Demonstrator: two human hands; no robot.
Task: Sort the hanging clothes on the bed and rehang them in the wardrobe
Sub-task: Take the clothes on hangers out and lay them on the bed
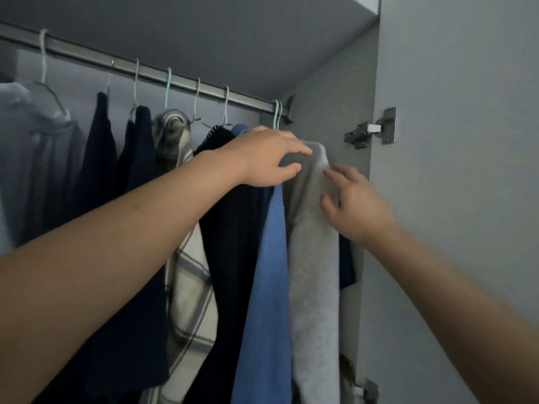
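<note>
A grey garment [315, 272] hangs at the right end of the wardrobe rail [180, 83] on a teal hanger [276, 113]. My left hand [265, 157] rests on its shoulder, fingers laid over the top of the cloth. My right hand [354, 199] touches the garment's right side with spread fingers. A blue shirt [268, 287] hangs just left of the grey one, then a black garment [230, 243]. Further left hang a plaid shirt [186, 287], dark garments [137, 199] and a pale grey hooded top [32, 158].
The wardrobe's side wall [326, 97] stands close to the right of the grey garment. The open door [466, 199] with its metal hinge [370, 131] is at the right. A second hinge [358, 386] sits lower down. The wardrobe's top panel [204, 30] is overhead.
</note>
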